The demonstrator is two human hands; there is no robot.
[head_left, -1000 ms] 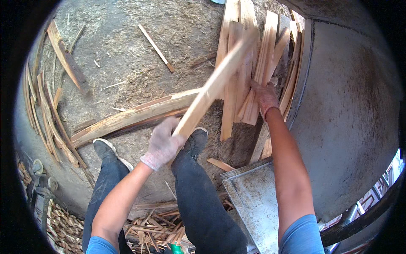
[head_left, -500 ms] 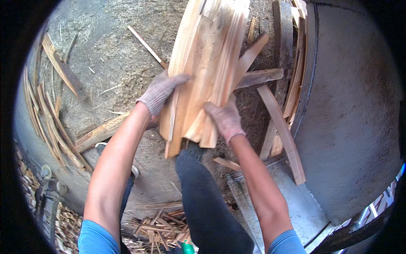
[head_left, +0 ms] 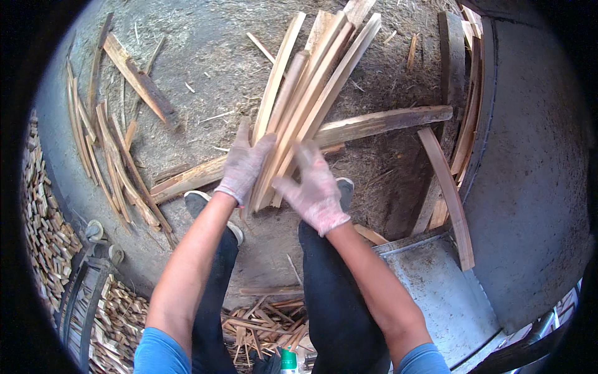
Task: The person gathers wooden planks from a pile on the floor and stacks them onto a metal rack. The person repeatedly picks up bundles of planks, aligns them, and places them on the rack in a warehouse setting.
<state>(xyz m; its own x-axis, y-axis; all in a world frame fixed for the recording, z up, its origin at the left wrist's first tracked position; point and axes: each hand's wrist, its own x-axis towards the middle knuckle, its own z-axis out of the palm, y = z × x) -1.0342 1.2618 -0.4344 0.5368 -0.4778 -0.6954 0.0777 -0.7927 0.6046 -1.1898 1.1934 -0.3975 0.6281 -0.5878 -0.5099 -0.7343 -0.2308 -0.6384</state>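
A loose bundle of long split wood strips (head_left: 311,93) lies slanted across a thick wooden beam (head_left: 392,123) on the ground, its near ends toward me. Both of my hands wear pale knitted gloves. My left hand (head_left: 245,163) is against the bundle's left side, fingers stretched out and apart. On the other side, my right hand (head_left: 311,190) has its fingers spread, slightly blurred, with the thumb near the lower ends of the strips. Neither hand is wrapped round the wood. My feet stand just behind the beam.
Curved strips (head_left: 118,165) lie in a pile at left, near a darker plank (head_left: 140,81). A board (head_left: 450,196) leans at right beside a metal tray (head_left: 445,299) and a grey wall (head_left: 529,168). Small wood pieces (head_left: 47,230) fill the lower left; more scraps (head_left: 274,321) lie below.
The wood bundle has come down from my hands onto the beam, its strips now fanned apart. Both hands have loosened and opened. The view has shifted, showing both feet.
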